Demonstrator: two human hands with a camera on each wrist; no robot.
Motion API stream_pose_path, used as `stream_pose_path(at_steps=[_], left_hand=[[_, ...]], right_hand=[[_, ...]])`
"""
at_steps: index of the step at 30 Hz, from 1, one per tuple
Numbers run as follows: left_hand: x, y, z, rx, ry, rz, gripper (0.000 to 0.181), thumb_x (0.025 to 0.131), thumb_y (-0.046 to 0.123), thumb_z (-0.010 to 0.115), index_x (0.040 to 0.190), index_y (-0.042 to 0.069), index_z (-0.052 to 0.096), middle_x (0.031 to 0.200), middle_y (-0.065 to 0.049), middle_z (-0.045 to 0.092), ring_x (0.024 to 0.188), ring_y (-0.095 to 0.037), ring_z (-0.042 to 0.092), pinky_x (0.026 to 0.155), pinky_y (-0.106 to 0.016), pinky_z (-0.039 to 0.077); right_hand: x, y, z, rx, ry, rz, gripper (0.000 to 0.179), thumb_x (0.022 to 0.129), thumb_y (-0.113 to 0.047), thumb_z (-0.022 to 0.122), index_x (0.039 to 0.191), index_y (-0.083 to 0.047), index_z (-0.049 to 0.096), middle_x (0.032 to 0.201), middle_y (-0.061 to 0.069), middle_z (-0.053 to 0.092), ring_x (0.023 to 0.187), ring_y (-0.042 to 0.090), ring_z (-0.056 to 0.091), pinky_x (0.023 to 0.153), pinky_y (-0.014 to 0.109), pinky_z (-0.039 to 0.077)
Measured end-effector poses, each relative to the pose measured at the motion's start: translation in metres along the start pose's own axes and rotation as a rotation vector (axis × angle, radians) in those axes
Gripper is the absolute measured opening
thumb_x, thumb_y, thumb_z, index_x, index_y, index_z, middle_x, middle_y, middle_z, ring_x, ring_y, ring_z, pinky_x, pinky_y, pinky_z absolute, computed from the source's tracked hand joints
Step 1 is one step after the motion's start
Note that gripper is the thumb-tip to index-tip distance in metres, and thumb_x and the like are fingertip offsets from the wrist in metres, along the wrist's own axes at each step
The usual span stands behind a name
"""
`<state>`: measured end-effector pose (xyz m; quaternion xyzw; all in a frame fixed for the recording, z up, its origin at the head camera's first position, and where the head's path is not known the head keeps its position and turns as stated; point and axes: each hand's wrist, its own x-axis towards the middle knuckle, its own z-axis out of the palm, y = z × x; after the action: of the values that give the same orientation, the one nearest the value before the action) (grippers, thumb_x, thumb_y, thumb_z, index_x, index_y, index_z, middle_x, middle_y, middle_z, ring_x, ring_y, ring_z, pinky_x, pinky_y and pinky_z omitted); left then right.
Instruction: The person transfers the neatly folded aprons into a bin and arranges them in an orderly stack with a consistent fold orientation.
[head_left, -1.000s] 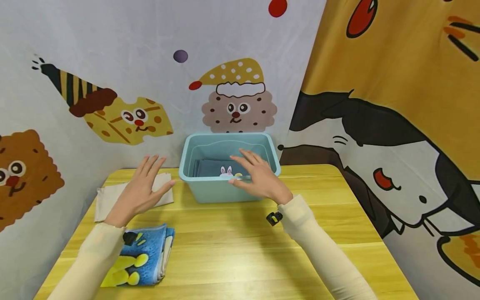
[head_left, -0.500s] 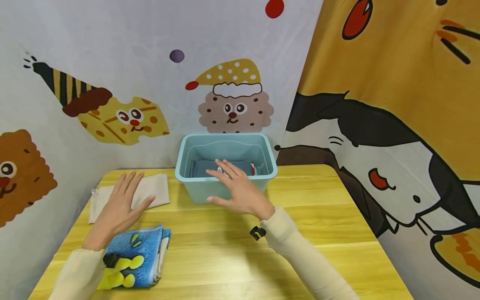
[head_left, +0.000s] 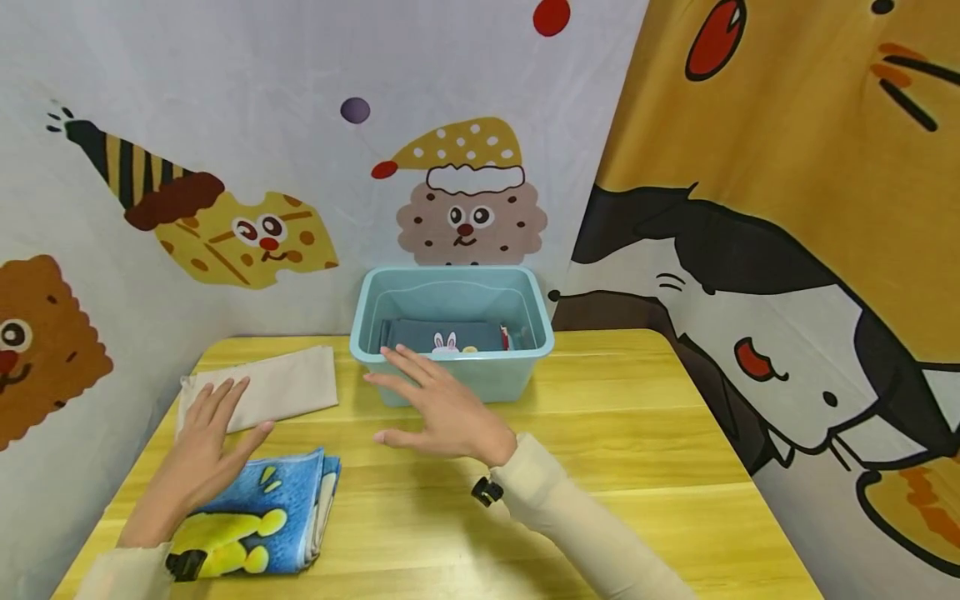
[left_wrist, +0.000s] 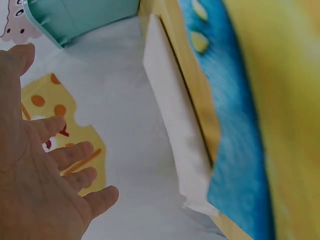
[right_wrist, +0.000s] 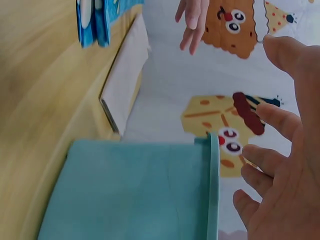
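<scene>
My left hand (head_left: pixel 197 458), fingers spread and holding nothing, hovers above a folded blue and yellow towel (head_left: pixel 292 500) at the table's front left. Behind that lies a folded beige cloth (head_left: pixel 292 383), partly overlapped by the left fingertips in the head view. My right hand (head_left: pixel 446 408), also empty with fingers extended, is in the air in front of a light blue plastic bin (head_left: pixel 480 379). Inside the bin, a folded dark grey-blue cloth (head_left: pixel 412 333) with a bunny print shows, and a small red and white item (head_left: pixel 505 337) sits at its right end.
The wooden table (head_left: pixel 637 467) runs up to a printed fabric backdrop (head_left: pixel 270 83) behind and at the sides. The bin stands at the back middle, close against the backdrop. Each sleeve has a small black device (head_left: pixel 487 492) at the wrist.
Both hands have moved back toward the person and to the left, the left coming over the towel. The right has drawn away from above the bin, uncovering its contents. Cloths and bin stay put.
</scene>
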<state>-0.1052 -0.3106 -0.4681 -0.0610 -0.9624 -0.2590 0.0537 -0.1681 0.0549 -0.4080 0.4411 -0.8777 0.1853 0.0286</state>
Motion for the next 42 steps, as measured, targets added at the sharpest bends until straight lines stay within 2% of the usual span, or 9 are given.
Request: stream_pose_path(at_steps=[6,12,15,20,25,29,35,42], left_hand=[[-0.016,-0.014,0.001,-0.006,-0.042,-0.024,0.082,0.105,0.044,0.056,0.165,0.007,0.013,0.163,-0.039,0.013,0.153,-0.058,-0.003,0.112,-0.083,0.005],[-0.033,-0.029,0.003,-0.008,-0.126,-0.079,0.084,0.104,0.047,0.056,0.165,0.006,0.015,0.161,-0.04,0.016,0.151,-0.061,-0.003,0.105,-0.087,0.014],[-0.043,-0.036,0.003,0.008,-0.151,-0.091,0.084,0.103,0.048,0.058,0.162,0.002,0.02,0.159,-0.04,0.021,0.148,-0.064,0.003,0.103,-0.086,0.017],[-0.06,-0.042,0.004,0.034,-0.196,-0.105,0.084,0.101,0.049,0.061,0.159,-0.002,0.028,0.155,-0.042,0.025,0.144,-0.067,0.011,0.1,-0.085,0.021],[-0.073,-0.043,0.004,0.09,-0.241,-0.134,0.081,0.099,0.053,0.062,0.155,0.001,0.035,0.154,-0.04,0.027,0.143,-0.066,0.013,0.098,-0.086,0.023],[-0.077,-0.043,0.006,0.134,-0.25,-0.111,0.076,0.098,0.052,0.065,0.15,0.0,0.045,0.153,-0.036,0.031,0.141,-0.064,0.021,0.097,-0.085,0.028],[-0.079,-0.046,0.013,0.133,-0.281,-0.08,0.072,0.095,0.05,0.069,0.143,-0.001,0.055,0.149,-0.033,0.041,0.135,-0.062,0.033,0.096,-0.082,0.035],[-0.081,-0.049,0.02,0.159,-0.341,-0.13,0.074,0.096,0.057,0.064,0.143,-0.001,0.056,0.147,-0.036,0.042,0.131,-0.063,0.035,0.095,-0.081,0.037]], right_hand=[[0.007,-0.014,0.014,-0.017,-0.032,-0.054,0.075,0.098,-0.066,0.054,0.161,-0.032,0.031,0.174,-0.001,0.01,0.162,0.022,0.01,0.13,0.042,0.021],[0.013,-0.025,0.031,0.019,-0.112,-0.043,0.075,0.099,-0.067,0.05,0.162,-0.033,0.029,0.174,-0.003,0.01,0.162,0.017,0.006,0.131,0.04,0.018],[0.016,-0.03,0.041,0.02,-0.152,-0.031,0.076,0.099,-0.068,0.049,0.163,-0.034,0.027,0.174,-0.004,0.009,0.162,0.017,0.009,0.13,0.04,0.019],[0.02,-0.039,0.064,0.003,-0.223,-0.032,0.076,0.099,-0.069,0.047,0.163,-0.035,0.026,0.174,-0.005,0.008,0.162,0.017,0.011,0.13,0.037,0.02],[0.025,-0.05,0.084,-0.004,-0.296,-0.071,0.073,0.101,-0.067,0.045,0.163,-0.034,0.027,0.174,-0.005,0.01,0.161,0.014,0.01,0.13,0.031,0.017],[0.028,-0.058,0.097,-0.013,-0.352,-0.092,0.072,0.101,-0.067,0.045,0.163,-0.036,0.025,0.174,-0.006,0.01,0.161,0.013,0.011,0.13,0.029,0.018],[0.031,-0.061,0.115,-0.02,-0.411,-0.092,0.074,0.1,-0.068,0.044,0.164,-0.035,0.024,0.174,-0.004,0.011,0.161,0.015,0.012,0.129,0.028,0.017],[0.03,-0.069,0.138,0.021,-0.481,-0.048,0.07,0.101,-0.07,0.039,0.162,-0.042,0.022,0.174,-0.005,0.01,0.161,0.016,0.01,0.128,0.028,0.023]])
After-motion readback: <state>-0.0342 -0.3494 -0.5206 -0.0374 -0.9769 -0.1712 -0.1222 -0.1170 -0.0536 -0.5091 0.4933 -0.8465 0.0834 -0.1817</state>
